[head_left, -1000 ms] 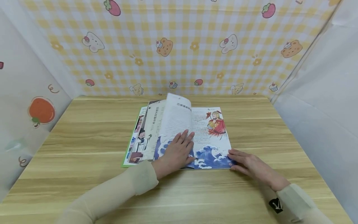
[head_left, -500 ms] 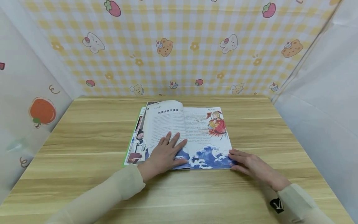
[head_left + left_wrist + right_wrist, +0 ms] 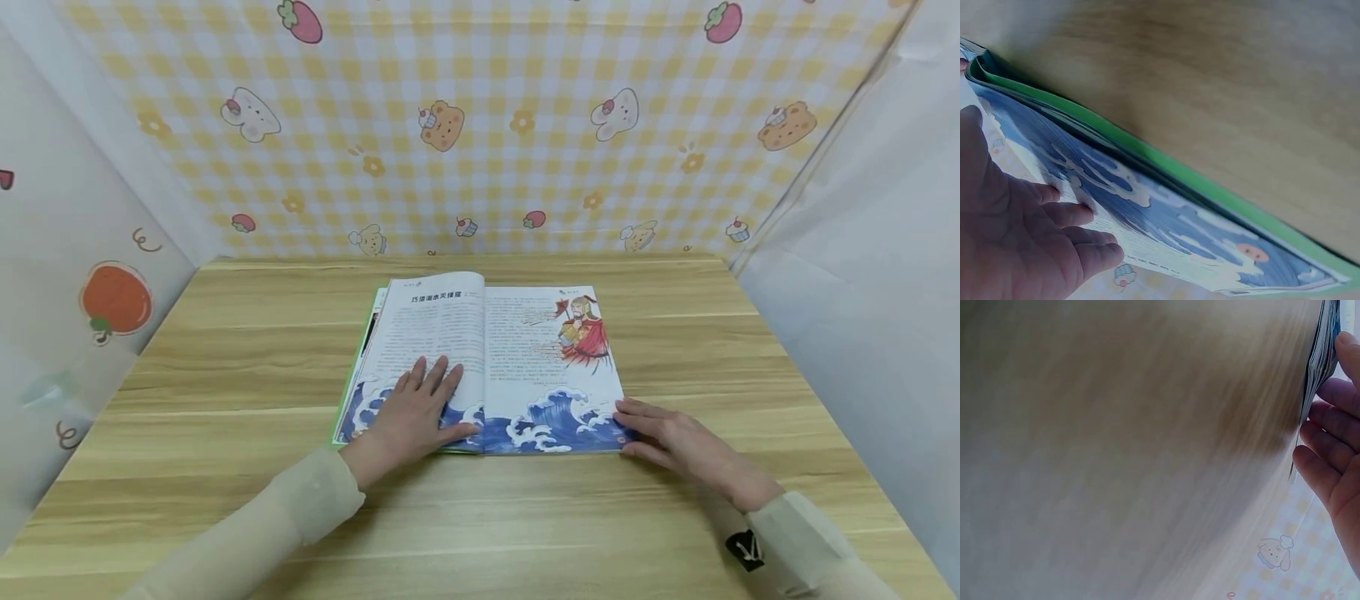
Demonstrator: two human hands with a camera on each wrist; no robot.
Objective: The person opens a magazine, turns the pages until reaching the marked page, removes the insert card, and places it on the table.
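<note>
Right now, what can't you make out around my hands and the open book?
Left page, lower part: head view, behind the left hand.
Right-page print: head view, too small to read.
Right hand: right wrist view, cut off by the right edge.
Table grain: right wrist view, blurred.

The book lies open on the table — 2 white pages with blue waves along the bottom.
</note>
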